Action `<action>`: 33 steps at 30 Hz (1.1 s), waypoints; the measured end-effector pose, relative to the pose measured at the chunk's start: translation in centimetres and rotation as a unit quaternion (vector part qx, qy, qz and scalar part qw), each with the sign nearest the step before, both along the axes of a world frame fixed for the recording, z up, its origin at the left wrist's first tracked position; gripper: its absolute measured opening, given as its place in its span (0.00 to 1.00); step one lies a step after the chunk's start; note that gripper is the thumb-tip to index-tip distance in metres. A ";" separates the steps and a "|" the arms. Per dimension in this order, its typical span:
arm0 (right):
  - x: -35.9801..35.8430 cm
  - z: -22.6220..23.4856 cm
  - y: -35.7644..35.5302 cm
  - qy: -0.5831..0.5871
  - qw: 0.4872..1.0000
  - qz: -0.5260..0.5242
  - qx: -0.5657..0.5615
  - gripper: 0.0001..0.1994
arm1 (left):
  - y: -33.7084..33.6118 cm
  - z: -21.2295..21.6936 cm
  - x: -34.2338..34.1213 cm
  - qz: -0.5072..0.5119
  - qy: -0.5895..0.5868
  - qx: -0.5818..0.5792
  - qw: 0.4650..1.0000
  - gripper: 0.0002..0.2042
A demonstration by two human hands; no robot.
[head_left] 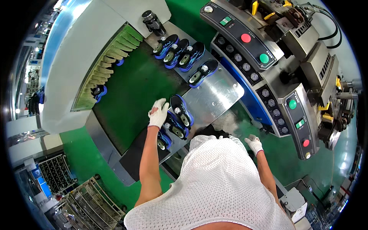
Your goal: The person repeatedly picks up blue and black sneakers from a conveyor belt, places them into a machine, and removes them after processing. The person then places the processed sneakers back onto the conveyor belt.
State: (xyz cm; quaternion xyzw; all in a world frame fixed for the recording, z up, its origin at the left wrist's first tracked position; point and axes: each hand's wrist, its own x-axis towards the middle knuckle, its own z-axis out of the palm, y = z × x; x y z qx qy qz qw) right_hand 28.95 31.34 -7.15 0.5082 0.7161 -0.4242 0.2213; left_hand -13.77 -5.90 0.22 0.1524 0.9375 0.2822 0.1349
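Observation:
My left hand point(158, 113), in a white glove with a reddish stain, is over the edge of the green conveyor belt point(134, 88), its fingers slightly bent and apart, holding nothing. Just right of it, a black shoe point(181, 110) with a blue-purple sole rests on the metal side table point(214, 96). Two similar shoes, one of them a black shoe point(165, 140) partly behind my forearm, are nearer to me. My gloved right hand point(253, 145) hangs at my right side with loosely bent fingers and nothing visible in it.
Farther along the table stand several more shoes point(191, 55) and a dark flask point(153, 23). Shoes show at the green fringe curtain point(105, 65) of the pale machine. To the right is a press machine point(245, 61) with gauges and buttons. A wire rack cart point(92, 203) stands lower left.

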 end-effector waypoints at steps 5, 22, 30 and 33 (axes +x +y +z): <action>9.3 -8.6 -0.7 -0.002 0.995 -0.087 -0.047 0.37 | -4.6 -3.3 6.2 0.067 -0.024 0.047 0.996 0.15; 7.4 -6.9 -10.6 0.208 0.958 0.158 -0.118 0.22 | 0.8 -0.6 24.9 0.206 -0.104 0.006 0.973 0.34; 4.5 -18.1 -14.3 0.158 0.875 0.446 -0.100 0.18 | -1.7 -1.3 25.2 0.113 -0.098 -0.029 0.988 0.26; 4.4 -15.7 -13.5 0.168 0.850 0.478 -0.145 0.21 | -5.1 -2.9 28.6 0.141 -0.130 -0.036 0.981 0.30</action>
